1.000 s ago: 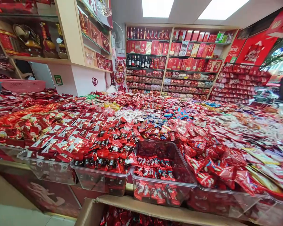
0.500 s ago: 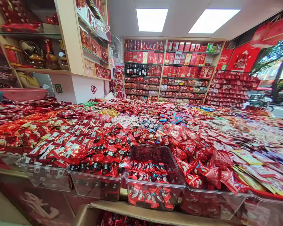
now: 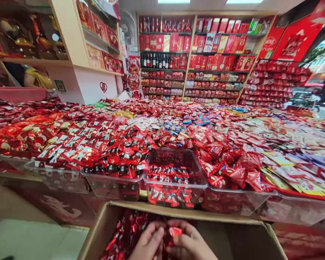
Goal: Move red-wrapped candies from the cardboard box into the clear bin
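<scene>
Both hands are inside an open cardboard box (image 3: 222, 217) at the bottom of the view. My left hand (image 3: 148, 241) has its fingers curled among red wrapped candies (image 3: 121, 234); what it holds is hidden. Close beside it, my right hand (image 3: 188, 240) is closed on a bright red candy packet (image 3: 175, 232). Past the box's far edge stands a clear plastic bin (image 3: 176, 186), partly filled with small red wrapped candies.
More clear bins heaped with red packets line the counter edge, left (image 3: 112, 182) and right (image 3: 235, 198). Behind them spreads a wide bed of wrapped sweets (image 3: 162, 122). Shelves (image 3: 189, 54) of boxes and bottles stand at the back. A person in yellow (image 3: 39, 77) is at far left.
The view has tilted down, so more of the cardboard box shows. Both hands have come into view inside it, among the red candies.
</scene>
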Demonstrator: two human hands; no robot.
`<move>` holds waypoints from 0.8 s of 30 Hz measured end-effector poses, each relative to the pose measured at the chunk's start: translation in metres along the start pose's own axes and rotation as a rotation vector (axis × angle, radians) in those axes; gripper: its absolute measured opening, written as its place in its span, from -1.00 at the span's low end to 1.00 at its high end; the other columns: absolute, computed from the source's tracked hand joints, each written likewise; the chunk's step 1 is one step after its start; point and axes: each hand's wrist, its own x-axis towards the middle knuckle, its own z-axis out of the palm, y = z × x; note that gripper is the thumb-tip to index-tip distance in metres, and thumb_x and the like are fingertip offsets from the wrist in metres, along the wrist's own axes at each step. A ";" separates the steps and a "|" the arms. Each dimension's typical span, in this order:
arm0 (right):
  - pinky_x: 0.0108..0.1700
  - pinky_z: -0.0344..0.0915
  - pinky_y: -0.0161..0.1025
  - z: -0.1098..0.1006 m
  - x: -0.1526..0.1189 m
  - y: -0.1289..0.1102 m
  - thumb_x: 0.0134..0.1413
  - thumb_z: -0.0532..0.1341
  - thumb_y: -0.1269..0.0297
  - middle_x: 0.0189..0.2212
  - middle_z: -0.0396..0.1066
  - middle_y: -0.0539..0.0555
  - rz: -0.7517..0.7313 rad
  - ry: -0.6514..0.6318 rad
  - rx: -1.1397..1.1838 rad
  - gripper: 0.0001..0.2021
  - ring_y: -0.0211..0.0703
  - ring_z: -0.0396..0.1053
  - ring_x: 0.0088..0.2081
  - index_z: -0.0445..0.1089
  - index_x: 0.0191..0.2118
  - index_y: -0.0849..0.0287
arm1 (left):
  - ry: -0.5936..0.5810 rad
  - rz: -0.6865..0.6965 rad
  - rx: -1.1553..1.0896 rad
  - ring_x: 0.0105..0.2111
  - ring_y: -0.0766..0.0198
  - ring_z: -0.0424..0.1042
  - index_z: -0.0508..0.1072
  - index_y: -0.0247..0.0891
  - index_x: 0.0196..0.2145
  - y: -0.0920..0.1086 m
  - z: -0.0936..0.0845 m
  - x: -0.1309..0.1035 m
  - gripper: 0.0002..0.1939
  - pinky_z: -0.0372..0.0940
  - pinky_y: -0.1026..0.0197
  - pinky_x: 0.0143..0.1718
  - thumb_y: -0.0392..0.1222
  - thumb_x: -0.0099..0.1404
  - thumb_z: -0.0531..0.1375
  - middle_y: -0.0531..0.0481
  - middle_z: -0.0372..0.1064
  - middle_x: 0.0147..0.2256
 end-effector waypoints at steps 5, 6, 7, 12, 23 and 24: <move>-0.34 0.25 -0.30 0.015 -0.013 -0.011 -0.34 0.27 0.39 -0.46 0.40 0.02 -0.080 0.109 0.046 -0.70 -0.25 0.35 -0.44 0.30 -0.32 0.22 | -0.032 0.218 -0.248 -0.53 0.47 0.18 0.22 -0.24 -0.12 0.002 0.015 -0.004 -0.53 0.11 0.40 -0.52 -0.08 0.01 0.22 0.16 0.15 -0.52; -0.28 0.25 -0.29 0.016 -0.015 -0.011 -0.33 0.27 0.38 -0.39 0.41 0.05 -0.117 0.110 0.020 -0.69 -0.22 0.35 -0.35 0.29 -0.31 0.21 | -0.047 0.195 -0.259 -0.59 0.50 0.15 0.21 -0.23 -0.10 0.003 0.014 -0.005 -0.54 0.08 0.42 -0.59 -0.08 0.05 0.20 0.16 0.15 -0.53; -0.23 0.25 -0.28 0.017 -0.017 -0.010 -0.32 0.28 0.38 -0.32 0.40 0.07 -0.147 0.101 0.007 -0.66 -0.18 0.34 -0.25 0.27 -0.28 0.19 | -0.057 0.164 -0.266 -0.66 0.54 0.10 0.19 -0.22 -0.08 0.004 0.012 -0.005 -0.55 0.01 0.43 -0.67 -0.07 0.08 0.16 0.17 0.14 -0.54; -0.19 0.26 -0.21 0.015 -0.017 0.006 -0.25 0.27 0.33 -0.21 0.36 0.11 -0.210 0.094 -0.047 -0.67 -0.11 0.29 -0.13 0.21 -0.27 0.14 | 0.029 0.134 -0.241 -0.75 0.58 -0.01 0.29 -0.24 -0.17 0.002 0.006 -0.009 -0.68 -0.11 0.44 -0.76 -0.08 0.11 0.13 0.18 0.17 -0.57; -0.30 0.26 -0.28 0.006 -0.026 0.006 -0.09 0.10 0.53 -0.33 0.28 0.06 -0.792 0.111 -0.804 -0.80 -0.23 0.28 -0.29 0.32 -0.36 0.07 | 0.065 0.008 -0.449 -0.70 0.54 0.09 0.29 -0.26 -0.39 0.012 0.012 -0.013 -0.74 -0.08 0.47 -0.74 -0.07 0.01 0.21 0.21 0.16 -0.64; -0.31 0.26 -0.27 0.007 -0.027 0.007 -0.10 0.11 0.53 -0.34 0.29 0.04 -0.814 0.132 -0.813 -0.79 -0.23 0.28 -0.30 0.33 -0.37 0.04 | 0.080 -0.006 -0.488 -0.69 0.53 0.10 0.31 -0.27 -0.38 0.012 0.013 -0.014 -0.74 -0.06 0.47 -0.73 -0.08 0.02 0.21 0.19 0.18 -0.64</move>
